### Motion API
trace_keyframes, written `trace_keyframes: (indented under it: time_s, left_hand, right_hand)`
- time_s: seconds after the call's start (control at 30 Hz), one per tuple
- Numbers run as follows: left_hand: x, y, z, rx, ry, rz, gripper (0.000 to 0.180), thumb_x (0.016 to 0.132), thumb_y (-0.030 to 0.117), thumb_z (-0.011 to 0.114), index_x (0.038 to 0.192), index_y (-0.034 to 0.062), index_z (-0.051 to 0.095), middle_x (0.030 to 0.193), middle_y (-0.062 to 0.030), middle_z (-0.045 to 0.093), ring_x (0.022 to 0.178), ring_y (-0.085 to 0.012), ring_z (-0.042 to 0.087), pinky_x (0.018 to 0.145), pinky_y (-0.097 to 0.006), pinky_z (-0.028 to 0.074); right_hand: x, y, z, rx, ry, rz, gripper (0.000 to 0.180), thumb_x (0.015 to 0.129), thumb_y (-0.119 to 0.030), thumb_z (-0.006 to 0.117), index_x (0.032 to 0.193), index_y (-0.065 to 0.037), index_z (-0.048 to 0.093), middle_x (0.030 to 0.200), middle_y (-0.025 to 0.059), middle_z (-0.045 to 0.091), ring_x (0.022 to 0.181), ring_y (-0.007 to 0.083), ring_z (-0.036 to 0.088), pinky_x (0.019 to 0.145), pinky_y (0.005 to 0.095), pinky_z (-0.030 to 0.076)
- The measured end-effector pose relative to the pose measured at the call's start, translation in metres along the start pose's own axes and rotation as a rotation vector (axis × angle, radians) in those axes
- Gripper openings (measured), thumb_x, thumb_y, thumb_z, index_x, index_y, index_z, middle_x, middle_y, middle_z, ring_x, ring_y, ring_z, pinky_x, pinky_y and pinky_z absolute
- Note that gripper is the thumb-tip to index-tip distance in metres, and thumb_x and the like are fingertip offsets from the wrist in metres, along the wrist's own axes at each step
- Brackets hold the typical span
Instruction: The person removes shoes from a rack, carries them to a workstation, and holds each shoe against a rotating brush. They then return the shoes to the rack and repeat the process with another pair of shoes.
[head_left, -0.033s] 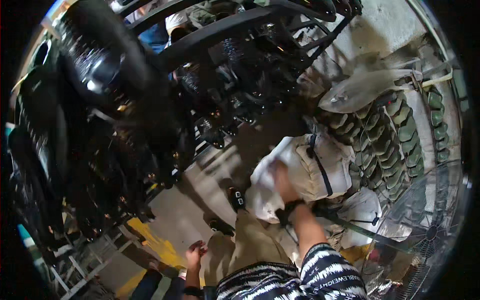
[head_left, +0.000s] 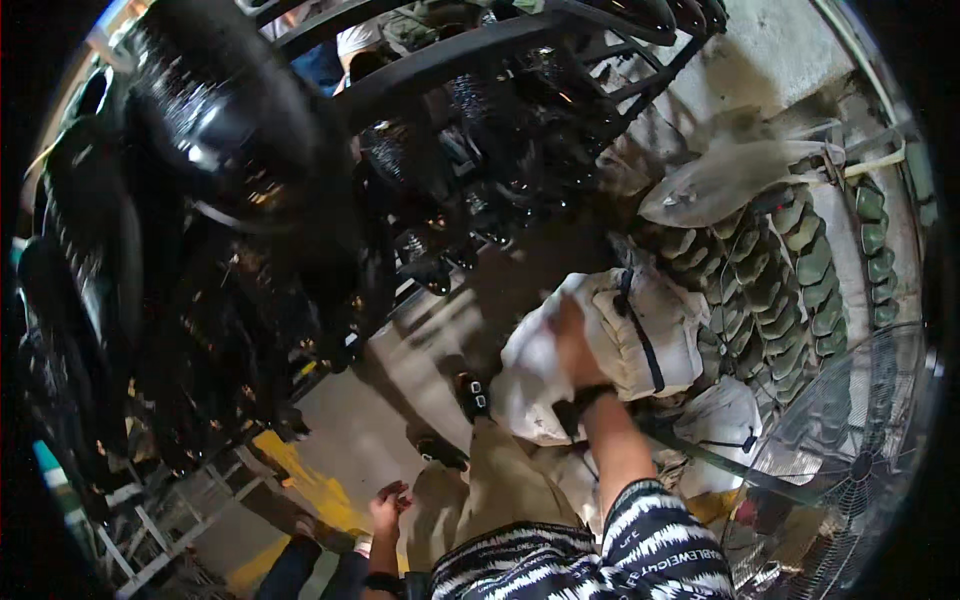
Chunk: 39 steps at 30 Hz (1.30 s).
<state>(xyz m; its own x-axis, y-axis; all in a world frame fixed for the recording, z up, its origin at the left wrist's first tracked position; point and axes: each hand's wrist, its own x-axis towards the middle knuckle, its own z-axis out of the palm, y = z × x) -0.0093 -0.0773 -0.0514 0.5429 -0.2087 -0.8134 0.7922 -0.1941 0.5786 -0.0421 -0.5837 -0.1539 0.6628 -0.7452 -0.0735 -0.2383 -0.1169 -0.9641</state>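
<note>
Sack [head_left: 640,345]: lying beneath the nearer right hand [head_left: 573,340], blur hiding its grip; left hand [head_left: 388,505] is hanging beyond the left edge, loosely curled, seemingly empty.

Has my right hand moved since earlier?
Yes, your right hand has shifted slightly up and rightward relative to the black strap on the white bag.

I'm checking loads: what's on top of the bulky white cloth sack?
A thin black strap crosses the bulky white cloth sack toward its right; the person's blurred right hand is over the sack, contact unclear. The surface under that hand and any contents are covered.
</note>
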Motion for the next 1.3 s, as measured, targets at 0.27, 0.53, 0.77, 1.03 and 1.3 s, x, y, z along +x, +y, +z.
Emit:
trace_keyframes:
  time_s: [0.27,0.53,0.77,1.03,1.3]
  left_hand:
    - [-0.032,-0.063,-0.063,-0.174,0.290,-0.162,0.025,0.081,0.008,0.050,0.103,-0.0029,0.054,0.089,-0.0144,0.061,0.065,-0.0225,0.061,0.057,-0.028,0.051]
    - [-0.051,-0.052,-0.050,-0.338,0.273,-0.077,0.027,0.079,0.013,0.053,0.102,-0.0020,0.054,0.088,-0.0138,0.061,0.067,-0.0237,0.062,0.058,-0.029,0.051]
    - [-0.026,-0.015,-0.031,-0.192,0.241,-0.008,0.028,0.083,0.011,0.049,0.105,-0.0049,0.053,0.093,-0.0133,0.062,0.066,-0.0193,0.061,0.060,-0.027,0.049]
    - [-0.021,0.024,-0.034,-0.044,0.017,0.097,0.026,0.085,0.010,0.044,0.106,-0.0031,0.053,0.097,-0.0125,0.060,0.073,-0.0177,0.061,0.063,-0.025,0.048]
    - [-0.046,0.096,-0.004,0.040,-0.187,0.336,0.025,0.087,0.007,0.044,0.108,-0.0032,0.052,0.101,-0.0115,0.059,0.081,-0.0175,0.060,0.070,-0.027,0.048]
  right_hand:
    - [0.202,-0.249,-0.024,0.658,0.456,0.294,0.061,0.074,-0.062,0.053,0.103,-0.008,0.054,0.089,0.0031,0.054,0.075,0.0181,0.048,0.065,0.0362,0.043]
    - [0.220,-0.316,-0.019,0.482,0.332,0.280,0.035,0.089,-0.019,0.042,0.121,-0.003,0.045,0.118,0.0132,0.049,0.097,0.0237,0.052,0.077,0.0310,0.047]
    - [0.130,-0.281,-0.071,0.867,0.414,0.104,0.029,0.087,-0.024,0.050,0.107,-0.003,0.052,0.101,0.0107,0.057,0.090,0.0218,0.057,0.075,0.0319,0.051]
    - [-0.052,-0.277,-0.099,0.951,0.509,0.314,0.019,0.080,-0.027,0.062,0.088,-0.009,0.061,0.085,0.0035,0.063,0.072,0.0174,0.060,0.057,0.0301,0.050]
    - [-0.172,-0.319,-0.094,0.727,0.535,0.288,0.027,0.077,-0.021,0.065,0.096,-0.003,0.060,0.093,0.0096,0.062,0.084,0.0218,0.060,0.070,0.0355,0.050]
